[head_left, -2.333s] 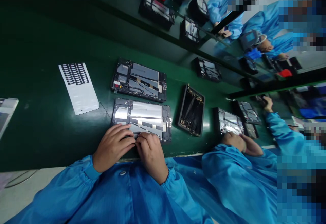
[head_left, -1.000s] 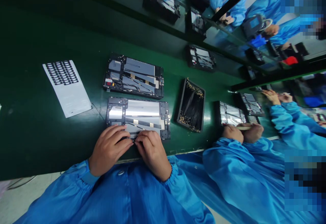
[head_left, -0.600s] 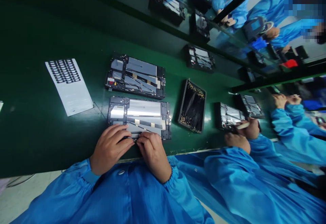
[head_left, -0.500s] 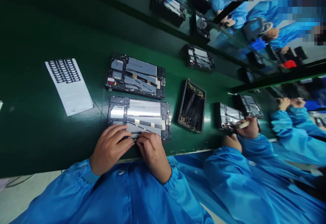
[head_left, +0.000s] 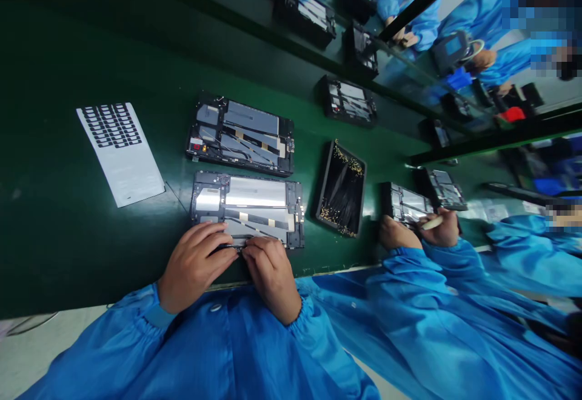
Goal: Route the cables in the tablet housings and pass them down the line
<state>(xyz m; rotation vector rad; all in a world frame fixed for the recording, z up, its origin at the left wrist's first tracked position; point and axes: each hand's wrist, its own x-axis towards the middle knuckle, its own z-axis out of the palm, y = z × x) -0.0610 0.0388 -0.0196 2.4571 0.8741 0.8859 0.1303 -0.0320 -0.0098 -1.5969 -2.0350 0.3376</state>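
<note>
An opened tablet chassis (head_left: 254,201) with a silver panel and taped flat cables lies in front of me on the green belt (head_left: 68,236). My left hand (head_left: 193,266) rests on its near edge, fingers curled and pressing down. My right hand (head_left: 270,270) sits beside it with fingertips pinched at the same edge; both meet over a thin dark strip or cable that I cannot make out clearly. A second opened chassis (head_left: 240,136) lies just behind the first.
A white sheet of black stickers (head_left: 120,151) lies to the left. A black tray of gold-tipped cables (head_left: 342,189) stands to the right. Beyond it a co-worker's hands (head_left: 421,230) work on another chassis (head_left: 404,203). More chassis sit on the far belt (head_left: 348,100).
My hands have stayed on the near edge of the chassis with only slight finger shifts. The co-worker's hands moved up onto their chassis. The farther person's arms have drawn back at the right.
</note>
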